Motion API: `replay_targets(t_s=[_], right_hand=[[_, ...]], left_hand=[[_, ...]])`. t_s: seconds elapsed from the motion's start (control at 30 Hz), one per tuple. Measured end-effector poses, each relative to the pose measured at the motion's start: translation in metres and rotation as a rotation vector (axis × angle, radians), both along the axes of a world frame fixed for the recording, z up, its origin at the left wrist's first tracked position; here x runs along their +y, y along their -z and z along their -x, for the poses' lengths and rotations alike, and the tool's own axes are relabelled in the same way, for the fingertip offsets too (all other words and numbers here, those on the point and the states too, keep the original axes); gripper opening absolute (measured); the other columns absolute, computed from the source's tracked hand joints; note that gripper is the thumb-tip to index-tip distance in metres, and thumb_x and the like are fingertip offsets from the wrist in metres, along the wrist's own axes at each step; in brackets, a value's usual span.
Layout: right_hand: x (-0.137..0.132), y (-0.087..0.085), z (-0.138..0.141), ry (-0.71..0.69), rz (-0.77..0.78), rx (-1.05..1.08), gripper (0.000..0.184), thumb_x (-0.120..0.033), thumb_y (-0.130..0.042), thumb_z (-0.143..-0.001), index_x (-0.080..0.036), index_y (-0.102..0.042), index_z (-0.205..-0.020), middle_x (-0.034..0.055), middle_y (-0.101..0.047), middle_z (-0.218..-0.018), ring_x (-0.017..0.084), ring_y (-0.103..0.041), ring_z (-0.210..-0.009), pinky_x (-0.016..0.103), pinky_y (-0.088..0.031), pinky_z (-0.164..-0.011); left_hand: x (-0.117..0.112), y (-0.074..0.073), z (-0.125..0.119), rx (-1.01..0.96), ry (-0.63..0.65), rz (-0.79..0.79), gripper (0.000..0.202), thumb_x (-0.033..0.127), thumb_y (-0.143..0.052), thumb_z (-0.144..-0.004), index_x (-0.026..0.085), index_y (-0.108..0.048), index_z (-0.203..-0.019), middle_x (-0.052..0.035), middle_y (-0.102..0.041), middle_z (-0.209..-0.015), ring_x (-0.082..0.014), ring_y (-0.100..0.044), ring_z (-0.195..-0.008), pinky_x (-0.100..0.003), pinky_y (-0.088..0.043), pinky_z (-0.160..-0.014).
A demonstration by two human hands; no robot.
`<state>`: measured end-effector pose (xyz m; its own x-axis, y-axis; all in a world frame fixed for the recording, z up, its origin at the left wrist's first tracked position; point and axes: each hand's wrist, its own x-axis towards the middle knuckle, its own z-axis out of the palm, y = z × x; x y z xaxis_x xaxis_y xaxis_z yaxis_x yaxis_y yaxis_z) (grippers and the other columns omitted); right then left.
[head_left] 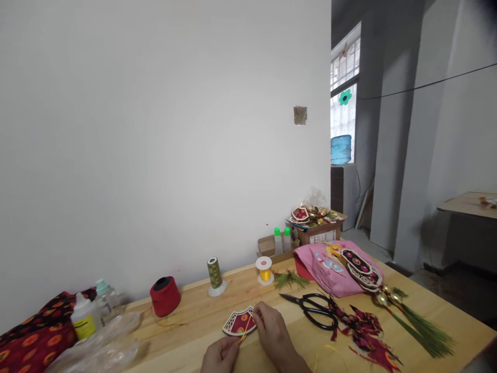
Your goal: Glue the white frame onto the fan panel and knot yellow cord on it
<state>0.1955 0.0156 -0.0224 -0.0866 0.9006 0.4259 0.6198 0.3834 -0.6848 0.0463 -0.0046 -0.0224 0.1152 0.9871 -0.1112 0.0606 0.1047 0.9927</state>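
Note:
A small fan-shaped ornament [235, 322], dark red patterned cloth in a pale cut-out frame, lies at the front of the wooden table between my hands. Yellow cord [243, 338] runs across its face and gathers at its lower edge. My left hand [221, 355] is closed in a pinch on that cord just below the ornament. At the ornament's right edge, my right hand [273, 331] pinches the cord's upper part; its fingertips are partly hidden. More thin yellow cord [330, 357] curls on the table right of my right wrist.
Black scissors [310, 305] and dark red cloth scraps [365, 331] lie to the right. Behind stand a yellow spool [264, 272], a green thread cone [214, 277] and a red cone [165, 296]. A glue bottle [85, 316] is left; a pink cloth bag [330, 267] lies right.

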Motion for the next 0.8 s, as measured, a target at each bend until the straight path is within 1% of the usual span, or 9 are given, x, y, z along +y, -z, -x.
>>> replay_targets(t_s=[0.1, 0.2, 0.3, 0.37, 0.43, 0.5, 0.57, 0.7, 0.8], right_hand=[[0.003, 0.002, -0.001, 0.044, 0.022, 0.031, 0.016, -0.014, -0.035, -0.078, -0.019, -0.047, -0.069, 0.0013, -0.058, -0.067, 0.013, -0.052, -0.063, 0.020, -0.034, -0.054], [0.005, 0.005, -0.003, 0.090, 0.032, 0.054, 0.014, -0.015, -0.035, -0.078, -0.019, -0.047, -0.073, 0.0017, -0.058, -0.069, 0.014, -0.052, -0.064, 0.020, -0.034, -0.056], [0.005, 0.006, -0.003, 0.096, 0.044, 0.062, 0.014, -0.017, -0.034, -0.079, -0.019, -0.048, -0.076, 0.0020, -0.058, -0.070, 0.014, -0.053, -0.065, 0.020, -0.034, -0.057], [0.004, 0.005, -0.003, 0.062, 0.042, 0.069, 0.014, -0.019, -0.035, -0.079, -0.019, -0.049, -0.076, 0.0018, -0.059, -0.070, 0.013, -0.053, -0.064, 0.019, -0.034, -0.056], [0.002, 0.002, -0.002, 0.019, 0.048, 0.066, 0.014, -0.021, -0.038, -0.077, -0.019, -0.052, -0.075, 0.0008, -0.059, -0.068, 0.012, -0.053, -0.061, 0.019, -0.033, -0.054], [-0.001, -0.002, -0.001, -0.035, 0.055, 0.051, 0.013, -0.022, -0.043, -0.074, -0.020, -0.055, -0.074, -0.0007, -0.060, -0.065, 0.011, -0.051, -0.058, 0.018, -0.031, -0.051], [-0.004, -0.007, -0.001, -0.102, 0.045, 0.037, 0.012, -0.023, -0.047, -0.072, -0.021, -0.059, -0.075, -0.0016, -0.060, -0.064, 0.010, -0.051, -0.058, 0.018, -0.030, -0.051], [-0.006, -0.011, -0.001, -0.226, 0.026, 0.028, 0.017, -0.025, -0.048, -0.072, -0.022, -0.064, -0.074, -0.0010, -0.061, -0.064, 0.010, -0.050, -0.060, 0.018, -0.031, -0.053], [-0.004, -0.007, 0.000, -0.261, 0.049, 0.036, 0.017, -0.026, -0.052, -0.069, -0.023, -0.066, -0.078, -0.0004, -0.062, -0.066, 0.011, -0.051, -0.060, 0.018, -0.031, -0.053]], left_hand=[[-0.001, -0.004, -0.003, 0.092, -0.016, -0.023, 0.025, 0.039, -0.062, -0.052, 0.015, -0.066, -0.059, -0.0024, -0.065, -0.055, -0.0201, -0.058, -0.059, -0.027, -0.044, -0.061], [-0.001, -0.004, -0.006, 0.167, -0.046, -0.036, 0.027, 0.041, -0.056, -0.057, 0.014, -0.063, -0.056, -0.0008, -0.063, -0.051, -0.0190, -0.056, -0.057, -0.026, -0.042, -0.058], [-0.001, -0.003, -0.007, 0.204, -0.053, -0.047, 0.030, 0.043, -0.054, -0.058, 0.014, -0.062, -0.059, -0.0013, -0.063, -0.054, -0.0193, -0.056, -0.061, -0.024, -0.041, -0.057], [-0.001, -0.002, -0.007, 0.225, -0.040, -0.047, 0.031, 0.044, -0.053, -0.058, 0.015, -0.062, -0.060, -0.0019, -0.064, -0.056, -0.0192, -0.056, -0.062, -0.024, -0.040, -0.057], [-0.001, 0.000, -0.006, 0.259, -0.054, -0.057, 0.029, 0.043, -0.051, -0.059, 0.015, -0.061, -0.061, -0.0018, -0.062, -0.056, -0.0178, -0.054, -0.059, -0.023, -0.038, -0.054], [0.001, 0.003, -0.005, 0.304, -0.081, -0.073, 0.026, 0.040, -0.049, -0.060, 0.015, -0.057, -0.058, -0.0001, -0.057, -0.051, -0.0151, -0.049, -0.052, -0.023, -0.034, -0.050], [0.005, 0.005, -0.003, 0.333, -0.082, -0.075, 0.021, 0.036, -0.049, -0.059, 0.017, -0.052, -0.051, 0.0025, -0.049, -0.044, -0.0122, -0.042, -0.045, -0.022, -0.028, -0.045], [0.012, 0.008, 0.001, 0.343, -0.004, -0.021, 0.023, 0.032, -0.050, -0.057, 0.019, -0.042, -0.039, 0.0072, -0.031, -0.035, -0.0074, -0.025, -0.035, -0.021, -0.017, -0.040], [0.014, 0.006, 0.002, 0.333, 0.061, 0.002, 0.028, 0.033, -0.049, -0.058, 0.021, -0.035, -0.036, 0.0078, -0.026, -0.035, -0.0064, -0.020, -0.035, -0.022, -0.014, -0.040]])
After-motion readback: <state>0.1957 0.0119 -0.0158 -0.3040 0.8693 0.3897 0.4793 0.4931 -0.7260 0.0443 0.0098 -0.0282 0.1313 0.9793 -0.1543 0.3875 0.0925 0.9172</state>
